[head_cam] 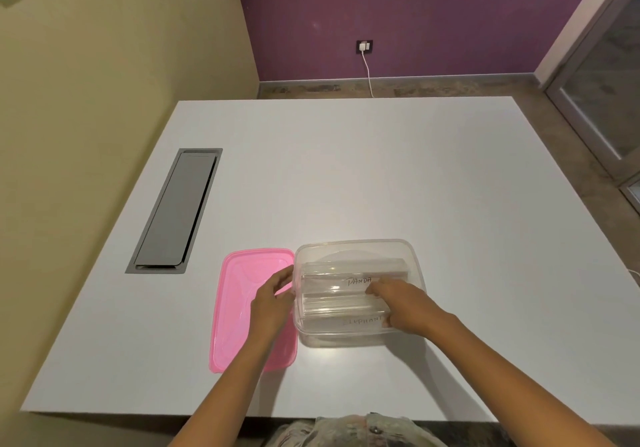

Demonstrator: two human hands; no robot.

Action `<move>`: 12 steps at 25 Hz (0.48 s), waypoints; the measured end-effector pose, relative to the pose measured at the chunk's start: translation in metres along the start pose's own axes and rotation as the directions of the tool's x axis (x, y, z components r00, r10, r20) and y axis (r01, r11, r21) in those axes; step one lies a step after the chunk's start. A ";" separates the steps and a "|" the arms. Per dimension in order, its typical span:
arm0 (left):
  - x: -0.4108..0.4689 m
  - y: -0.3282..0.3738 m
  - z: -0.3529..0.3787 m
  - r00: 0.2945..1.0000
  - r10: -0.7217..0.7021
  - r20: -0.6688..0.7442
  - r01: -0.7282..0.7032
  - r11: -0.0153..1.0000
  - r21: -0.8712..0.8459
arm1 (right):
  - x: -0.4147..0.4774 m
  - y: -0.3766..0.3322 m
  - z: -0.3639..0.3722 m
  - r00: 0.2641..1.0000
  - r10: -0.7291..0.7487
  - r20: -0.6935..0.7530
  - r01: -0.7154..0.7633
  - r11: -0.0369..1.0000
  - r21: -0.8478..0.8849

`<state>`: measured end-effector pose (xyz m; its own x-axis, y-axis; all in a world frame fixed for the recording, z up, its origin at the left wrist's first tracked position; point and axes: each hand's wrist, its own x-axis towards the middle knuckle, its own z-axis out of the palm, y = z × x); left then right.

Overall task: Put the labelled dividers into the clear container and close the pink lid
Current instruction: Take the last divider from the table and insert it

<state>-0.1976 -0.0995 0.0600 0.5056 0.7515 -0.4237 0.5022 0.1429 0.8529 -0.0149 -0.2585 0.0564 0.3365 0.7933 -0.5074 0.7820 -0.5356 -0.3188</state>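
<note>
Clear container (414,260), white table (381,169), purple wall (433,13), left hand (270,302) spread, right hand (403,304) pinching divider (332,302)

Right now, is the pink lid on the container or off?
Off. The pink lid lies flat on the table, left of the clear container, whose top is uncovered.

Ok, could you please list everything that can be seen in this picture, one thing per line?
clear container: one, transparent, on the table, near its front edge, uncovered
labelled dividers: at least two (PANDA, ELEPHANT), clear, inside the container; exact count unclear
pink lid: one, pink, flat on the table, just left of the container
table: one, white
cable hatch: one, grey, set in the table's left part
wall socket: one, black with white plug and cable, on the purple wall
left hand: over the lid, fingers at the container's left wall
right hand: on the dividers
</note>
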 end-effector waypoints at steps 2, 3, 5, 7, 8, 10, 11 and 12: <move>0.000 -0.002 -0.001 1.000 -0.006 0.005 0.006 1.000 -0.012 | 0.001 -0.002 0.006 1.000 -0.015 -0.007 0.015 1.000 -0.019; 0.000 -0.003 -0.001 1.000 -0.007 0.003 0.007 1.000 -0.017 | 0.002 -0.003 0.008 1.000 -0.019 -0.013 0.018 1.000 -0.019; 0.000 -0.004 0.000 1.000 -0.002 -0.006 0.001 1.000 -0.029 | 0.003 -0.004 0.010 1.000 -0.015 -0.022 0.015 1.000 -0.004; 0.000 -0.005 0.002 1.000 0.002 -0.020 -0.003 0.999 -0.036 | 0.003 -0.003 0.013 0.999 -0.010 -0.050 0.011 1.000 0.011; 0.000 -0.005 0.002 1.000 0.003 -0.025 -0.004 0.999 -0.041 | 0.002 -0.003 0.014 0.997 -0.012 -0.070 0.013 1.000 0.012; 0.000 -0.005 0.003 1.000 0.006 -0.028 -0.007 0.999 -0.050 | 0.002 -0.004 0.015 0.995 -0.018 -0.100 0.018 1.000 0.004; 0.000 -0.006 0.003 1.000 0.007 -0.030 -0.008 0.999 -0.050 | 0.003 -0.005 0.015 0.994 -0.022 -0.107 0.022 1.000 -0.004; 0.000 -0.007 0.003 1.000 0.008 -0.031 -0.009 0.999 -0.049 | 0.004 -0.006 0.015 0.993 -0.026 -0.112 0.024 1.000 -0.015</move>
<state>-0.1990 -0.1022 0.0536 0.4877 0.7720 -0.4076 0.4629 0.1672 0.8705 -0.0263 -0.2567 0.0442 0.3729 0.8342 -0.4062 0.7976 -0.5119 -0.3191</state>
